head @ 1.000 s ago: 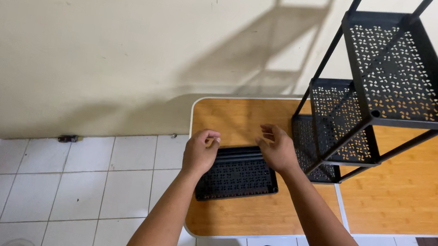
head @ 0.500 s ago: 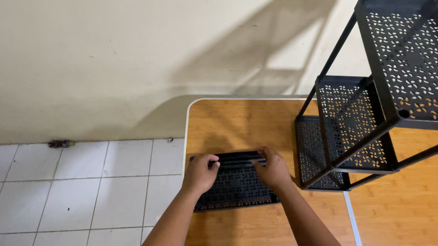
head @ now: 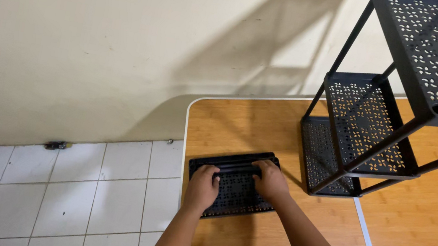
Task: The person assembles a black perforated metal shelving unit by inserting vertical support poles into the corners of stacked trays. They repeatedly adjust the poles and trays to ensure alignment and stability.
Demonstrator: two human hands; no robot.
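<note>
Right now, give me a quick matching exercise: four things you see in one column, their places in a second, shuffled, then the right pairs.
Things:
1. left hand
2. right hand
3. black rack
4. small dark object

Places:
A. standing on the wooden table, right of the tray
B. on the floor tiles by the wall
C. on the left part of the perforated black tray
D. on the tray's right part, near its far edge

Pairs: 1-C, 2-D, 3-A, 4-B

Packages, labels, signs, screens: none in view.
Nothing under my hands or on the table carries a label I can make out; no box, sign or display anywhere.
</note>
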